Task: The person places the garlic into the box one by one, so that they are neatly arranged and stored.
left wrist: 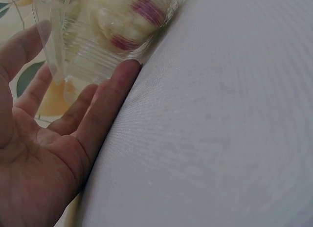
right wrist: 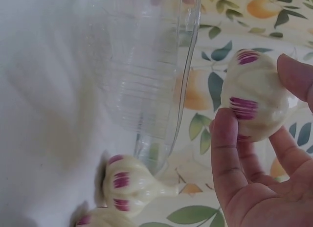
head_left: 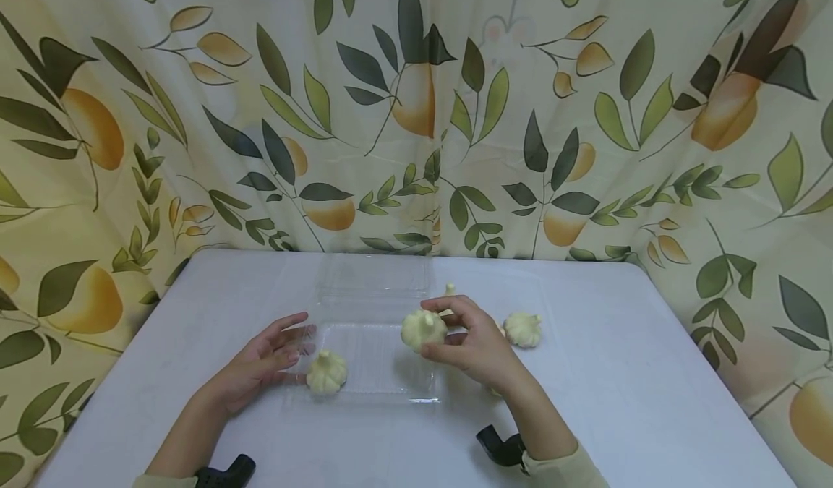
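My right hand (head_left: 473, 335) pinches a pale garlic bulb (head_left: 423, 330) between thumb and fingers, above the right side of a clear plastic clamshell box (head_left: 384, 364). Purple streaks mark that bulb in the right wrist view. A second garlic bulb (head_left: 327, 372) sits inside the box at its left end; through the wall it shows in the left wrist view too. My left hand (head_left: 263, 361), fingers extended and slightly bent, is at the box's left wall, fingertips right at the plastic, as the left wrist view shows. The box's lid (head_left: 374, 277) lies folded open toward the back.
More garlic lies right of the box: one bulb (head_left: 523, 329) in plain sight, others partly hidden behind my right hand. In the right wrist view a purple-streaked bulb (right wrist: 128, 184) lies near the box. A patterned curtain (head_left: 494, 148) hangs behind the white table (head_left: 586, 401).
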`<state>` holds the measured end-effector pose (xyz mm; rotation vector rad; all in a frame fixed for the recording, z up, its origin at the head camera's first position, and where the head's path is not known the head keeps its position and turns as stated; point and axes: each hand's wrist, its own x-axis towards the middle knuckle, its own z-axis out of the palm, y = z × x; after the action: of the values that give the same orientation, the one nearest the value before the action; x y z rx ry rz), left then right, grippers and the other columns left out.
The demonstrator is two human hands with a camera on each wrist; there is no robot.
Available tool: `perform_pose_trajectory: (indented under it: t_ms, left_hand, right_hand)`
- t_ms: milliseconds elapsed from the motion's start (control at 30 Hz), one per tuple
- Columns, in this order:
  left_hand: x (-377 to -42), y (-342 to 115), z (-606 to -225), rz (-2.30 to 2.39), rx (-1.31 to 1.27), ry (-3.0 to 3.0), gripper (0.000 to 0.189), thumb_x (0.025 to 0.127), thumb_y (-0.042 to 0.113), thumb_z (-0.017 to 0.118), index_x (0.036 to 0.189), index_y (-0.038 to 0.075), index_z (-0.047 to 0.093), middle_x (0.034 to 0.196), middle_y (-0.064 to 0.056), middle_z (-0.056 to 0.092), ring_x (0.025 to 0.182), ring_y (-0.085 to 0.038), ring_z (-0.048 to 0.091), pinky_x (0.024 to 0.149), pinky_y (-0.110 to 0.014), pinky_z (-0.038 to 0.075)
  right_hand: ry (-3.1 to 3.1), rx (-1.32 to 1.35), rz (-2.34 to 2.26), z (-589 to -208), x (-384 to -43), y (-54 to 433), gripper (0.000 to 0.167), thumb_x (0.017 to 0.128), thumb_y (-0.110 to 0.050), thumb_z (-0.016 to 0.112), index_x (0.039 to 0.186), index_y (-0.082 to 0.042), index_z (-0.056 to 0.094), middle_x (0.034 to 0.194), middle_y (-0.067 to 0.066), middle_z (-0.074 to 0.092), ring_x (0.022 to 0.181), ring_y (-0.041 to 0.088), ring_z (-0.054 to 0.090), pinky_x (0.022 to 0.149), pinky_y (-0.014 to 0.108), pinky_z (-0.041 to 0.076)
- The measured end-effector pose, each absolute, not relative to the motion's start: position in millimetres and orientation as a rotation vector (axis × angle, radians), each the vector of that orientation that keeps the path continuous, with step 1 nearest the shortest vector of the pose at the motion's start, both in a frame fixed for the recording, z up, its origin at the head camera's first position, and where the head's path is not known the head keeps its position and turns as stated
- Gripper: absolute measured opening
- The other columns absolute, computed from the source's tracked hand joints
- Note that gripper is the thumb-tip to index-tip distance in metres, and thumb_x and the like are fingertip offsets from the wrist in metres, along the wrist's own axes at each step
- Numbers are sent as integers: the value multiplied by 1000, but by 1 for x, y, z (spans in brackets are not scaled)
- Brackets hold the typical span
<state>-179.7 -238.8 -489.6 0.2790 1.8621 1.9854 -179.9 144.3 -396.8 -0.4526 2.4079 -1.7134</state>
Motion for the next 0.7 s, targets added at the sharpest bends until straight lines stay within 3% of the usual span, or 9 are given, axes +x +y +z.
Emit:
perform_pose_trajectory:
  t_ms: [167, 467, 700]
  left_hand:
    - [-180, -239, -490, 1991, 297, 1859, 68, 100, 6, 55, 158, 12, 20, 161, -21, 22, 132, -28, 45, 93, -51, 54]
    - [-179, -239, -488, 1990, 315, 1861, 68, 100, 5, 54, 158, 10, 19, 161, -22, 21, 133, -28, 44, 94, -51, 54]
    - [-179, -239, -489, 1987, 312, 1862, 67, 100, 5, 54, 158, 11, 20, 161, -22, 21, 133, -28, 44, 94, -51, 54]
  right_hand:
    - [2426, -481, -1707, -397, -181, 142, 61, 74, -13, 87, 128, -23, 62, 131, 5, 59, 108, 27, 62, 88, 40, 56]
    - [2430, -484, -1685, -397, -181, 138, 56, 75, -16, 87, 126, -18, 64, 127, 1, 61, 108, 26, 62, 87, 33, 57]
    - [2423, -491, -1689, -397, -182, 135, 54, 75, -16, 87, 123, -25, 65, 127, -1, 62, 107, 26, 63, 88, 38, 57]
